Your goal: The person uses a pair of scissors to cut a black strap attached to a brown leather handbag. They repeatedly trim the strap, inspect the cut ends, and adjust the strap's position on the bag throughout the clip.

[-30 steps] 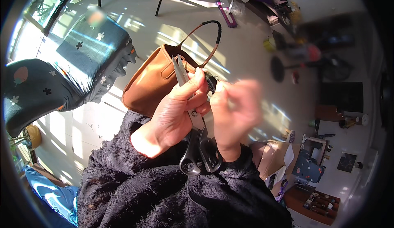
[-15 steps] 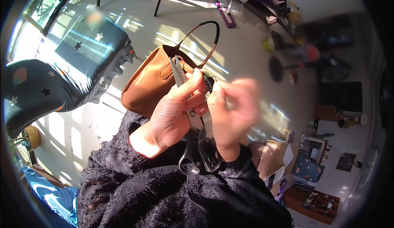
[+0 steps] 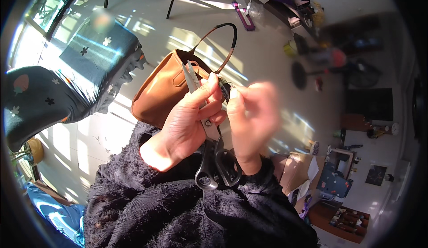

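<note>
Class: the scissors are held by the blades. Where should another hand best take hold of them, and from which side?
By the black finger loops of the scissors, from below, near the sleeves. They hang free there, while the left hand wraps the blades, whose points aim up at the brown bag.

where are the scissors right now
Head view, centre: the scissors are gripped by the blades in the left hand, black handles hanging down, beside the tan handbag.

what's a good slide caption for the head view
Left hand grips black-handled scissors by the blades, right hand alongside, above a tan handbag.
</note>
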### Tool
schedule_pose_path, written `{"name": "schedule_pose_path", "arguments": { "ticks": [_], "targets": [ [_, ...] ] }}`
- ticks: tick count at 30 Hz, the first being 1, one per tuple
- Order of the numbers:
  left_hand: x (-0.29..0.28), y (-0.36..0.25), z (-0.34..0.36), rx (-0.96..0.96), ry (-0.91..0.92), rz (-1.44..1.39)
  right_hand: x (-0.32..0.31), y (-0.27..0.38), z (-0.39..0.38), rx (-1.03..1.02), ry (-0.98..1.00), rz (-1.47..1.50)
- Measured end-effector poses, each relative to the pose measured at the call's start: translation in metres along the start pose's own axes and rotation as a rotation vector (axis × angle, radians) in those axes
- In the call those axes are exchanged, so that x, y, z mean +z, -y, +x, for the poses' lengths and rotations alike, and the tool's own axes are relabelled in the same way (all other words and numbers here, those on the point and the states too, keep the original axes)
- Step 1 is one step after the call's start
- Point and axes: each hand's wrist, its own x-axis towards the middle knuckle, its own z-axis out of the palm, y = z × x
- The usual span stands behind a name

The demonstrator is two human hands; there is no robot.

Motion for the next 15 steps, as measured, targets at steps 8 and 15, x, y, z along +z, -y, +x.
{"name": "schedule_pose_path", "arguments": {
  "ticks": [8, 15],
  "targets": [
    [-0.003, -0.014, 0.0, -0.024, 0.031, -0.012, -0.001, -0.008, 0.0, 0.042, 0.016, 0.069],
    [-0.01, -0.028, 0.0, -0.065, 0.02, 0.098, -0.003, -0.006, 0.005, -0.165, 0.054, -0.064]
  ]
}}
